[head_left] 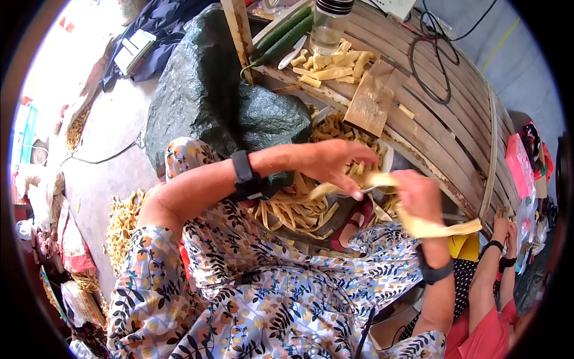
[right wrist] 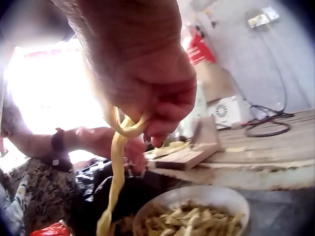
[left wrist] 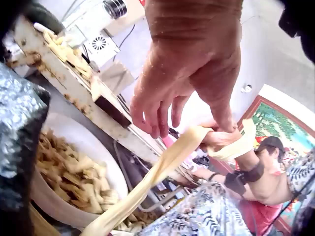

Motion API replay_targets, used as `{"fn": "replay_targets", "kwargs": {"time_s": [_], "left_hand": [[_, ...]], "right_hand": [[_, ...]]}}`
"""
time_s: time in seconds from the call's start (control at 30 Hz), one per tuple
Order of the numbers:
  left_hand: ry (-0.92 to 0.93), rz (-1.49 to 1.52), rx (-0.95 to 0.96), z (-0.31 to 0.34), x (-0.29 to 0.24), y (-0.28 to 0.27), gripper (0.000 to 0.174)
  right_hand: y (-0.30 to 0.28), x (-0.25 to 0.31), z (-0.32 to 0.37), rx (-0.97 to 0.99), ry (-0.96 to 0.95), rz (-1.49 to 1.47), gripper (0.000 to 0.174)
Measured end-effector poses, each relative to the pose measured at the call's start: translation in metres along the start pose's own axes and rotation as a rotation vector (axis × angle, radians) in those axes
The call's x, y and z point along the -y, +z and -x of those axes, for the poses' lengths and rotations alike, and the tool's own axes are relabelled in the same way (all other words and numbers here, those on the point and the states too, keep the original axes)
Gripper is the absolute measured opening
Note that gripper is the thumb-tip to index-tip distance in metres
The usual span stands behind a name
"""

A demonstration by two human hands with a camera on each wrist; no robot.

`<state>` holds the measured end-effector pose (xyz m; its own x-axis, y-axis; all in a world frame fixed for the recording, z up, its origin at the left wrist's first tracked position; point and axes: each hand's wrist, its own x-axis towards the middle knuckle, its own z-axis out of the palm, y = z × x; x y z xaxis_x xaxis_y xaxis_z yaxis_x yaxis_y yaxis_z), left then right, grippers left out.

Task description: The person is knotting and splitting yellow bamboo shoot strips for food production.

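My right hand (head_left: 418, 192) grips a long, soft, pale-yellow strip (head_left: 442, 229). One end of the strip sticks out past the wrist side, while the other stretches toward my left hand (head_left: 332, 161). In the left wrist view the strip (left wrist: 157, 172) hangs in a long slant from the right hand's fingers. The left hand (left wrist: 189, 78) has its fingers loosely extended, its thumb close by the right hand's fingers. Below both hands is a white bowl (right wrist: 244, 204) of short yellow pieces (right wrist: 192, 220). Long loose strips (head_left: 293, 209) lie in a heap beneath the left forearm.
A slatted wooden bench (head_left: 445, 134) holds a wooden block (head_left: 371, 99), cut yellow pieces (head_left: 338, 66), a jar (head_left: 329, 30), cucumbers (head_left: 287, 36), a white-handled knife (head_left: 293, 52) and black cables (head_left: 433, 66). Dark green plastic sheeting (head_left: 191, 90) stands left. Another person's arms (head_left: 487, 269) are at right.
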<state>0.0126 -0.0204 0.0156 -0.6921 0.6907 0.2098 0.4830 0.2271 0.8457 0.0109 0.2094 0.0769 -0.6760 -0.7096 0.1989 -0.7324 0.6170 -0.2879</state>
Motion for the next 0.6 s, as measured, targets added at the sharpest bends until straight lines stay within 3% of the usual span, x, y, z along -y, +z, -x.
{"fn": "replay_targets", "kwargs": {"time_s": [0.03, 0.07, 0.1, 0.17, 0.23, 0.27, 0.37, 0.4, 0.5, 0.53, 0.6], "left_hand": [[0.022, 0.080, 0.027, -0.004, -0.005, 0.002, 0.068], [-0.138, 0.246, 0.056, -0.001, -0.014, 0.003, 0.062], [-0.169, 0.500, 0.135, 0.000, -0.017, 0.003, 0.057], [-0.507, 0.593, 0.175, 0.009, -0.020, -0.009, 0.033], [-0.484, 0.603, 0.198, 0.020, -0.002, -0.023, 0.019], [-0.528, 0.542, 0.301, 0.026, 0.014, -0.031, 0.019], [-0.626, 0.381, 0.312, 0.035, 0.033, -0.032, 0.028], [-0.333, -0.014, 0.181, 0.032, 0.038, -0.028, 0.035], [-0.208, 0.037, 0.119, 0.011, 0.018, -0.021, 0.041], [-0.321, 0.287, 0.060, 0.010, 0.013, -0.015, 0.035], [-0.520, 0.260, 0.112, 0.009, 0.014, -0.025, 0.030]], "right_hand": [[0.008, 0.013, -0.012, 0.049, -0.080, 0.044, 0.004], [0.014, 0.025, -0.024, -0.010, -0.154, -0.012, 0.006], [0.016, 0.031, -0.033, 0.019, -0.156, -0.051, 0.007], [0.022, 0.025, -0.038, -0.060, -0.130, -0.202, 0.011], [0.022, 0.004, -0.029, 0.030, 0.100, -0.330, 0.015], [0.025, -0.007, -0.024, 0.061, 0.203, -0.393, 0.013], [0.051, -0.026, -0.016, 0.125, 0.289, -0.630, 0.012], [0.051, -0.017, -0.022, 0.147, 0.287, -0.624, 0.012], [0.060, 0.007, -0.046, -0.026, -0.019, -0.390, 0.011], [0.064, 0.011, -0.051, -0.010, -0.022, -0.382, 0.012], [0.057, 0.010, -0.051, 0.008, 0.080, -0.468, 0.012]]}}
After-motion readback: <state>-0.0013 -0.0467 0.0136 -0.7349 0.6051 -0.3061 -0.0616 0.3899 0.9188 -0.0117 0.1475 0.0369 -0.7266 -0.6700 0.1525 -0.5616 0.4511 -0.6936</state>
